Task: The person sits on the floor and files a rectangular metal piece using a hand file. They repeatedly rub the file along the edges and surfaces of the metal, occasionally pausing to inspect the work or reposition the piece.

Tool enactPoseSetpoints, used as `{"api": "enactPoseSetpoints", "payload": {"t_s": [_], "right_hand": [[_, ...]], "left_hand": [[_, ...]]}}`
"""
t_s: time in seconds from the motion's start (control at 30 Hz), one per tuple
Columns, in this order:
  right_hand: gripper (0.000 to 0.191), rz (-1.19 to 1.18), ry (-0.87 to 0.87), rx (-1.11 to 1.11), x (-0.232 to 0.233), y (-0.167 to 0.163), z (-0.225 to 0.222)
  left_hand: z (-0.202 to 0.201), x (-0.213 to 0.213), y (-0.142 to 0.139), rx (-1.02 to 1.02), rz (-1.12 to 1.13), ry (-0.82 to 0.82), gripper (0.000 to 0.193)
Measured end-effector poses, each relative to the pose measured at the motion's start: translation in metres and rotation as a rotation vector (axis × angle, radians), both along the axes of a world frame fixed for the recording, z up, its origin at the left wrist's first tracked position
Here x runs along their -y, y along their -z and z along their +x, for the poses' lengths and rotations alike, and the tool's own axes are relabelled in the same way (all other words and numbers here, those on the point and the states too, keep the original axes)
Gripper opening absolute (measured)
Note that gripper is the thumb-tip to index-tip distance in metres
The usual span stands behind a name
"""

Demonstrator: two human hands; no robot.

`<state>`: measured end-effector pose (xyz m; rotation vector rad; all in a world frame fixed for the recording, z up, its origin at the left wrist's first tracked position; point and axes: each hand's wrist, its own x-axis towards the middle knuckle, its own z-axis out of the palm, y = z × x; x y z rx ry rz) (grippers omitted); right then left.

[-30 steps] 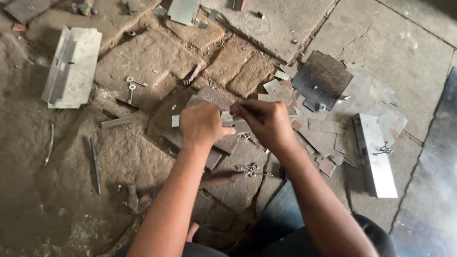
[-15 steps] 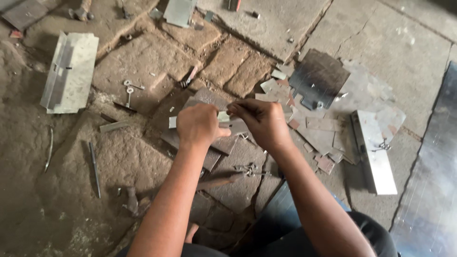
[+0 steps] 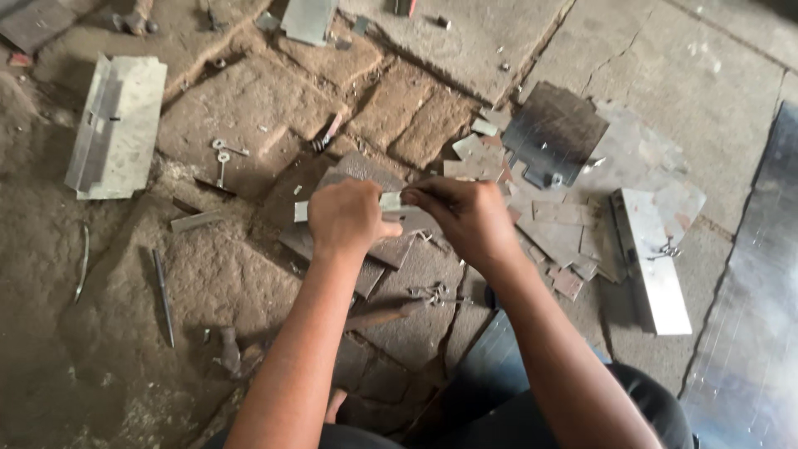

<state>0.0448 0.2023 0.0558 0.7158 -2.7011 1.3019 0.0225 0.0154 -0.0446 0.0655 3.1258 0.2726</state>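
My left hand [image 3: 347, 218] grips a small flat metal strip [image 3: 390, 201], held level over the stone floor; one end pokes out past the hand at the left. My right hand [image 3: 467, 218] pinches the strip's other end with thumb and fingers. Both hands meet above a dark metal plate [image 3: 384, 249] lying on the floor. What is between the right fingers besides the strip is hidden.
A folded metal channel [image 3: 116, 125] lies at the far left, another bright channel [image 3: 652, 258] at the right. A dark cut sheet [image 3: 553, 133] and several scraps [image 3: 565, 241] lie beyond my right hand. A thin rod [image 3: 163, 295], two bolts [image 3: 223, 154] and a large sheet [image 3: 748, 316] are around.
Both hands stay together on the strip; the right hand's fingers have shifted slightly along its end. Nothing else on the floor has moved.
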Motion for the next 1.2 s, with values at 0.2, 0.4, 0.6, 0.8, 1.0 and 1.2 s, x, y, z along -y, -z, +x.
{"api": "enactPoseSetpoints", "payload": {"t_s": [0.2, 0.4, 0.6, 0.8, 1.0, 1.2], "right_hand": [[0.015, -0.056, 0.014, -0.083, 0.001, 0.005, 0.003], [0.014, -0.106, 0.036, -0.01, -0.002, 0.004, 0.008], [0.015, 0.009, 0.096, -0.067, 0.001, 0.004, 0.008], [0.017, -0.074, 0.063, -0.088, 0.0, 0.011, 0.008], [0.017, -0.018, 0.114, -0.038, 0.001, 0.021, 0.005], [0.016, -0.105, 0.047, -0.087, 0.0, 0.016, 0.005]], "left_hand": [[0.002, 0.002, 0.003, -0.04, 0.014, 0.003, 0.061], [0.003, 0.001, -0.003, 0.065, 0.009, 0.012, 0.058], [0.003, 0.001, -0.014, -0.013, 0.025, 0.044, 0.056], [0.003, -0.001, -0.01, 0.043, 0.056, -0.03, 0.056], [0.004, 0.002, -0.001, -0.144, 0.125, 0.037, 0.053], [0.002, -0.003, 0.001, 0.053, 0.059, -0.021, 0.056]]}}
